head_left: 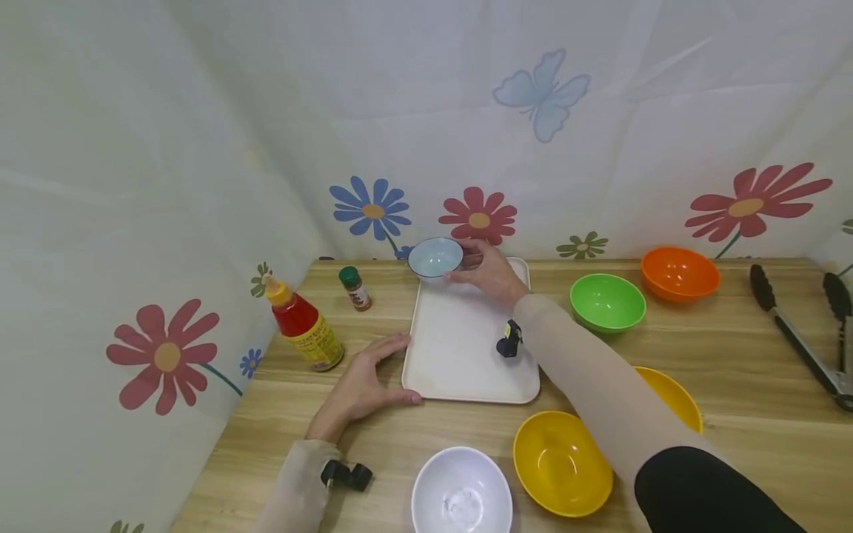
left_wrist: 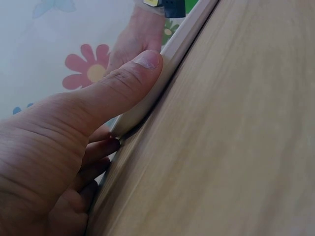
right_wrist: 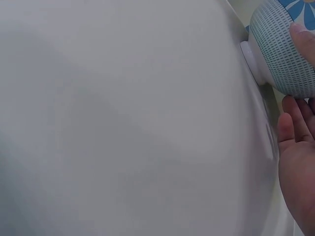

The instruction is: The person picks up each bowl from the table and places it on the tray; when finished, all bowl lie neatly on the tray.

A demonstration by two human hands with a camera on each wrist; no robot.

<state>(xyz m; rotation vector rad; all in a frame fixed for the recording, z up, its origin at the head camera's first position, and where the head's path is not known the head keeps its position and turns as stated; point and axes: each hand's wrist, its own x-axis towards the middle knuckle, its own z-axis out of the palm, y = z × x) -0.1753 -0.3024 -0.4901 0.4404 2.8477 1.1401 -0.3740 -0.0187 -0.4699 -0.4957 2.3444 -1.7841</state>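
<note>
At the tray's far left corner, my right hand [head_left: 489,270] holds a small light-blue bowl [head_left: 436,257] by its right side, thumb in front and fingers behind. The right wrist view shows the bowl's [right_wrist: 280,51] patterned outside and its white foot, close over the tray's rim. My left hand [head_left: 363,385] spans the near left corner of the white tray [head_left: 473,355]. Its straight thumb [left_wrist: 123,83] lies along the near rim, and its other fingers reach along the left side.
Left of the tray stand a red sauce bottle [head_left: 303,329] and a green-capped spice jar [head_left: 355,289]. Nearer are a white bowl [head_left: 462,492] and yellow bowls [head_left: 563,464]. A green bowl [head_left: 607,302], an orange bowl [head_left: 680,274] and tongs [head_left: 803,344] lie rightward.
</note>
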